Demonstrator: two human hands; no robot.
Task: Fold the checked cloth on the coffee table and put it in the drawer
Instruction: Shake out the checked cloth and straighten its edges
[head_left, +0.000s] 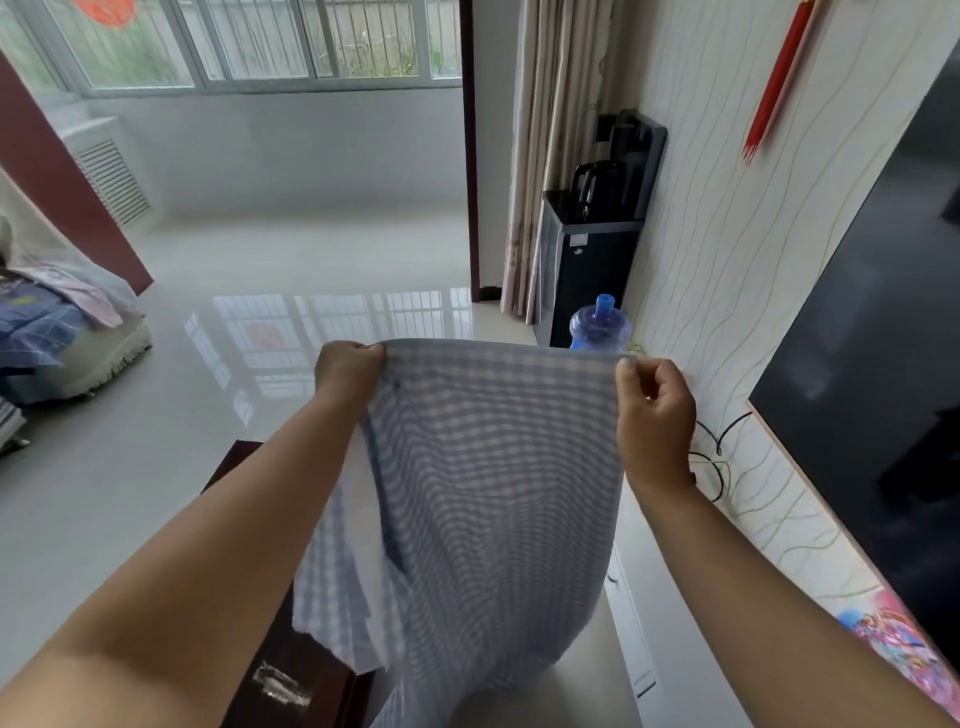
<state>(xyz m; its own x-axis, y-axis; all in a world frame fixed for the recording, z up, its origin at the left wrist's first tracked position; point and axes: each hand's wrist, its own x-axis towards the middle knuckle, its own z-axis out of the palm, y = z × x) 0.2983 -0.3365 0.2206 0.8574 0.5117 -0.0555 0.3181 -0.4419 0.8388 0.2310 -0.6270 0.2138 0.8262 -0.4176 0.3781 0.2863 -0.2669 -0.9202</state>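
text: none legible | labels: none | numbers: none

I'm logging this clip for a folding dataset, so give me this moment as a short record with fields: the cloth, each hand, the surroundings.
cloth: checked cloth, blue and white, held up in the air, hanging down from its top edge
left hand: left hand grips the top left corner
right hand: right hand pinches the top right corner
fold state: one side doubled over, not yet neatly folded
below: dark coffee table, partly hidden by the cloth
behind: blue water bottle beside a black water dispenser
drawer: not identifiable
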